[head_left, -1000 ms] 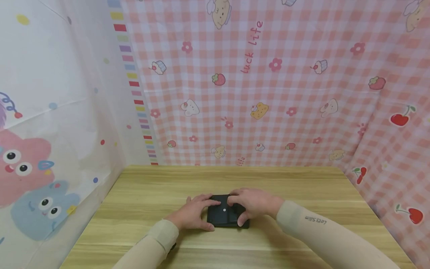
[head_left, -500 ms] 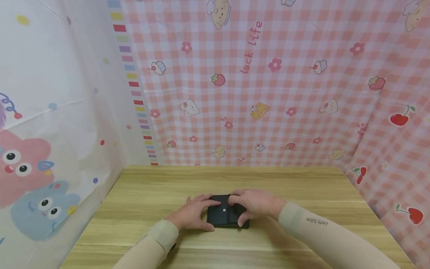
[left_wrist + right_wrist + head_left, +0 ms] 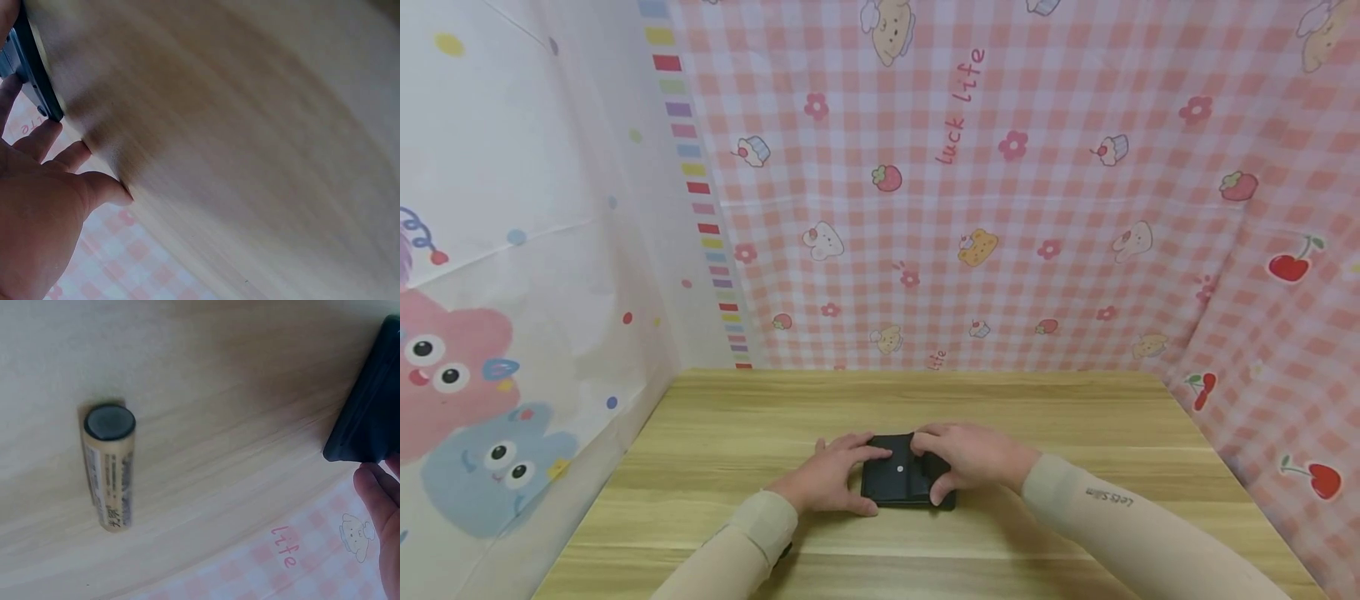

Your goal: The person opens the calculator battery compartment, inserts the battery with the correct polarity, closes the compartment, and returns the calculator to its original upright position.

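Observation:
Flat on the table lies a black wallet with a round light snap on its face and a fold line beside it. My left hand spreads over its left side; the index finger rests on top, the thumb lies by the near left corner, and other fingertips touch the table. From the right, my right hand grips the wallet's right part, with curled fingers at the far edge and the thumb at the near edge. In the right wrist view the wallet shows a layered edge. The right hand covers its right part.
A tan cylinder with printed writing and a dark end is on the table in the right wrist view; I cannot find it in the head view. A small dark thing shows beside the left wrist. Patterned cloth hangs behind the wooden table.

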A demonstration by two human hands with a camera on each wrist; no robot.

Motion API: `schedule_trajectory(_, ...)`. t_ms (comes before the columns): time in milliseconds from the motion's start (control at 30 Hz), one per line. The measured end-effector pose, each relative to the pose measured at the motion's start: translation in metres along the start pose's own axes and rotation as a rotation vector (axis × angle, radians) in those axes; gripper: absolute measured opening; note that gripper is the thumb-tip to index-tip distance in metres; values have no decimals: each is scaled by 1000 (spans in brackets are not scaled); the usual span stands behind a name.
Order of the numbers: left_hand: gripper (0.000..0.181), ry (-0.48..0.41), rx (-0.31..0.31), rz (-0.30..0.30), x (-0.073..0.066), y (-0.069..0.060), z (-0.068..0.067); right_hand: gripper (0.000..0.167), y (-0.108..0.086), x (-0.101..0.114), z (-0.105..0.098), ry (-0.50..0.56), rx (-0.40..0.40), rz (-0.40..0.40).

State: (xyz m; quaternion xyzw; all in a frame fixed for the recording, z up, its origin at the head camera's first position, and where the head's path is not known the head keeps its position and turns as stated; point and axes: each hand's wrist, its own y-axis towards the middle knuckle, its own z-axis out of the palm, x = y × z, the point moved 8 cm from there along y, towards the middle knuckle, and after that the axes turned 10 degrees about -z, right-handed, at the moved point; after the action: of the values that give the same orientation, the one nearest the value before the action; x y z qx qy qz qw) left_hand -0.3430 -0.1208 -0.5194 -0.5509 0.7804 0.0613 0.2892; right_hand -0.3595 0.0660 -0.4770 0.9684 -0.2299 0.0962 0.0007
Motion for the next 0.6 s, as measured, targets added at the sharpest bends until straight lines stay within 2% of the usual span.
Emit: schedule_trajectory(600, 81, 1, -1, 9, -1, -1, -1, 59, -5, -2, 2, 46, -53, 22)
